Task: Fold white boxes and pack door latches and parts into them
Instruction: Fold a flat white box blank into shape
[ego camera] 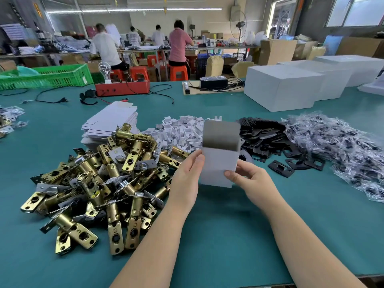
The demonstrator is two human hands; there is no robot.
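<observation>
One white box (219, 161); left hand (188, 175), right hand (247, 179) grip it.

Bright, even light falls from ceiling tubes (133, 10) far overhead and windows (357, 11) at far right. Shadows on the tabletop (228, 235) are soft. Brass latches (93, 183) glint. Far workers (106, 46) are motion-blurred; wide-angle bending curves the edges.
</observation>
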